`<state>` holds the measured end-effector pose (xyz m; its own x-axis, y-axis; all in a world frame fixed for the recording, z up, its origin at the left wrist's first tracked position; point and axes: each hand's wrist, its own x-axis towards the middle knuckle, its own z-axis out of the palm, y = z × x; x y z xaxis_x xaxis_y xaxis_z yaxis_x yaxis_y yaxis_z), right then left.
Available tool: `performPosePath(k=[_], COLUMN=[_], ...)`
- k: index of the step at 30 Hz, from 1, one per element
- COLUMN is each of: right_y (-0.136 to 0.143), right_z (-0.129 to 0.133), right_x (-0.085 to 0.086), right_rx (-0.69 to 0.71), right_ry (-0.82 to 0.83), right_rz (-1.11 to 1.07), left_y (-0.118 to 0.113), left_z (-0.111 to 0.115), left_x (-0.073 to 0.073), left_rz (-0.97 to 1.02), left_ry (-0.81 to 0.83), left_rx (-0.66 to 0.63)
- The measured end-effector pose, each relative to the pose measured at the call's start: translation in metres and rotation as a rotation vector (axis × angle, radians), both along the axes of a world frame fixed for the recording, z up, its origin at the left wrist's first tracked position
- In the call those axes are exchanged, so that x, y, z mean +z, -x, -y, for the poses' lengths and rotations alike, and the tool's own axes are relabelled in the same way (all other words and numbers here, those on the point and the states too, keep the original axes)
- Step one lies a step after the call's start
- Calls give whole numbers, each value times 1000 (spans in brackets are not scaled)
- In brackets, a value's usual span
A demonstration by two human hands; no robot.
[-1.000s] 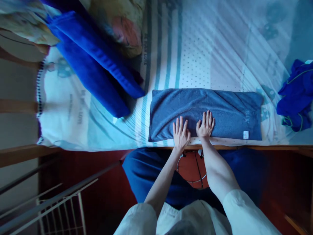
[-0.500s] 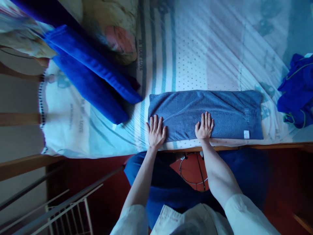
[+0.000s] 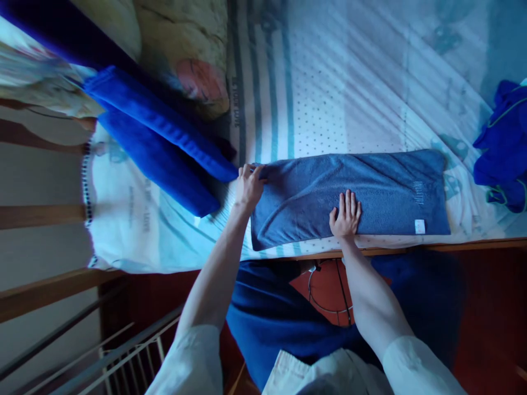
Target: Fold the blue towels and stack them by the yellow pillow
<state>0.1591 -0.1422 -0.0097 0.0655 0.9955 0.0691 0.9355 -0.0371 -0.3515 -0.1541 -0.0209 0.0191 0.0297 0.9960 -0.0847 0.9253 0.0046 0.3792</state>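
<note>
A blue-grey towel point(image 3: 382, 192) lies as a long flat strip along the near edge of the bed, a small white label at its lower right and some creases across its left half. At its far left corner, my left hand point(image 3: 249, 184) has its fingers closed on the cloth. My right hand point(image 3: 346, 214) rests flat on the towel near its front edge, right of the middle, fingers stretched out.
Folded bright blue cloths point(image 3: 160, 148) lie on the bed to the left, by a patterned pillow point(image 3: 185, 60). A crumpled blue garment point(image 3: 504, 145) is at the far right. Wooden bed rails point(image 3: 45, 217) and a metal rack point(image 3: 132, 351) stand at the left.
My left hand has moved from lying flat at the towel's near left part up to its far left corner and closed on it. My right hand stays in place.
</note>
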Motion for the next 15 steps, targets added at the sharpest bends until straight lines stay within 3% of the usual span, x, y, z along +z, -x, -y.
performPosePath(k=[4, 8, 12, 15], right_y=[0, 0, 1, 1], right_z=[0, 0, 0, 1], right_x=[0, 0, 0, 0], right_rx=[-9, -2, 5, 0], right_ry=[6, 5, 7, 12], right_rz=[4, 8, 5, 10], left_y=[11, 13, -15, -46], left_z=[-13, -14, 1, 32], left_x=[-2, -1, 0, -2], left_rz=[-33, -66, -38, 6], left_ry=[70, 24, -93, -136], left_rx=[-11, 36, 96, 14])
